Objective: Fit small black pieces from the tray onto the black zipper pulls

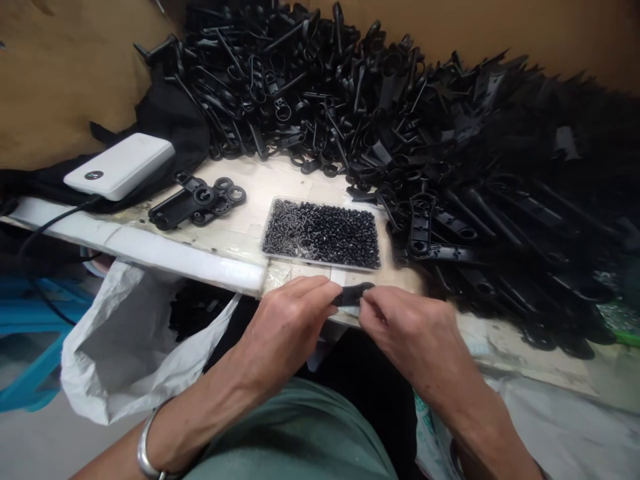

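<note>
A small black plastic part (353,294) is held between my two hands at the table's front edge. My left hand (297,313) grips its left end with the fingers wrapped over it. At its right end, my right hand (407,327) is closed in a pinch against the part; anything tiny between those fingertips is too small to make out. Just beyond my hands lies a clear shallow tray (379,235) filled with small black and metallic pieces. Several assembled black parts (197,198) rest on the table to the left of the tray.
A large heap of black plastic parts (320,87) covers the back and right of the table (250,180). A white power bank (120,165) with a cable lies at left. Below hangs an open white sack (120,340) beside a blue stool (37,333).
</note>
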`<state>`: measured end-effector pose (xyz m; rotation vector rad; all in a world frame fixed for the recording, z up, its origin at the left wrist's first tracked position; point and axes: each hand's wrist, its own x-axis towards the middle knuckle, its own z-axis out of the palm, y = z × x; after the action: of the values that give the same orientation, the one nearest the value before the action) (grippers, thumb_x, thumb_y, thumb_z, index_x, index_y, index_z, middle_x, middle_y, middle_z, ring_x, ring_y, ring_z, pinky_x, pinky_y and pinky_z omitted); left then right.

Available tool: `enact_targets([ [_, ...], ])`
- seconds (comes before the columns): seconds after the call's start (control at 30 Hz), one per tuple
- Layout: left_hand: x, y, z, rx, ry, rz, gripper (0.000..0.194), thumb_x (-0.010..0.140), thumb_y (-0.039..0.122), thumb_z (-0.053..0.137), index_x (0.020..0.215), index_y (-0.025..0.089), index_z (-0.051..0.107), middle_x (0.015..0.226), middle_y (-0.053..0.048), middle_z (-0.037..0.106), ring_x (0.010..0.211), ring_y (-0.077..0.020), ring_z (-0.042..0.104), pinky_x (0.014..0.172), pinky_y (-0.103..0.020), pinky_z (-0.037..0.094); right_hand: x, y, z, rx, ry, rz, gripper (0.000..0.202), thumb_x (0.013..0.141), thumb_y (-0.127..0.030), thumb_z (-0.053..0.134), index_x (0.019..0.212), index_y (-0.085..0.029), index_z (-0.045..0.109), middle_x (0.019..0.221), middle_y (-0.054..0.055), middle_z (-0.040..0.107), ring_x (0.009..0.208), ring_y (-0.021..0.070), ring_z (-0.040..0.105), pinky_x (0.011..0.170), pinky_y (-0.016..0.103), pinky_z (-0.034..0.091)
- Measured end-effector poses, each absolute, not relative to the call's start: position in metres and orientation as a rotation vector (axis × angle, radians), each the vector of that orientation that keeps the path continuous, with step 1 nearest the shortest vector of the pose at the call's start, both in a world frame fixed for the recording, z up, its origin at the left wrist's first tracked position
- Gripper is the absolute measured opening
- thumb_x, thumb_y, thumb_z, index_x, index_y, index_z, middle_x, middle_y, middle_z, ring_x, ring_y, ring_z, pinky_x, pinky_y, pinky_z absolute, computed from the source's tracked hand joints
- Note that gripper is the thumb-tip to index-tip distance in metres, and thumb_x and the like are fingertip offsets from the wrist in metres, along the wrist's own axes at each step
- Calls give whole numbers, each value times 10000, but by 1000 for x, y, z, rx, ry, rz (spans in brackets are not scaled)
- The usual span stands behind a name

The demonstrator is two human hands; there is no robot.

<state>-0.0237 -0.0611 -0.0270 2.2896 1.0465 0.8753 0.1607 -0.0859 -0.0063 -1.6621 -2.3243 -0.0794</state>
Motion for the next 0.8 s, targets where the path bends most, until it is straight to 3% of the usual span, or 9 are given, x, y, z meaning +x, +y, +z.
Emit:
enact_targets([
  [0.1,-23,-62,-27,2279,1059,899,145,868,77,528,933,168,620,977,-58,681,876,-167,640,789,-272,514,157,-83,2,-1770,-2403,-54,206,830,-139,495,637,-190,545,514,-15,538,436,125,489,491,290,251],
  [0.2,-21,-62,-26,2286,1044,871,180,882,70,485,954,165,621,1005,-66,664,902,-172,623,814,-286,511,161,-79,9,-1810,-2435,211,218,859,-184,484,656,-193,562,512,-24,526,451,114,472,503,281,266],
  [0.4,-16,-64,-27,2402,959,559,466,812,-64,341,1125,190,576,1157,-86,565,1057,-209,514,886,-359,484,175,-68,14,-1806,-2235,705,266,846,-205,485,587,-201,546,493,-56,527,463,89,466,482,234,308],
  [0.57,-15,-63,-28,2420,942,491,461,822,-46,352,1145,208,564,1205,-89,514,1060,-216,476,878,-366,478,172,-68,14,-1842,-2211,717,277,851,-197,472,576,-206,500,484,-61,516,461,91,457,488,230,318],
  [0.8,-16,-62,-31,2455,932,493,408,846,-36,351,1117,184,564,1194,-95,506,1059,-218,464,873,-365,483,164,-76,11,-1942,-2309,467,263,896,-241,473,638,-204,509,522,-22,559,435,106,481,465,247,291],
])
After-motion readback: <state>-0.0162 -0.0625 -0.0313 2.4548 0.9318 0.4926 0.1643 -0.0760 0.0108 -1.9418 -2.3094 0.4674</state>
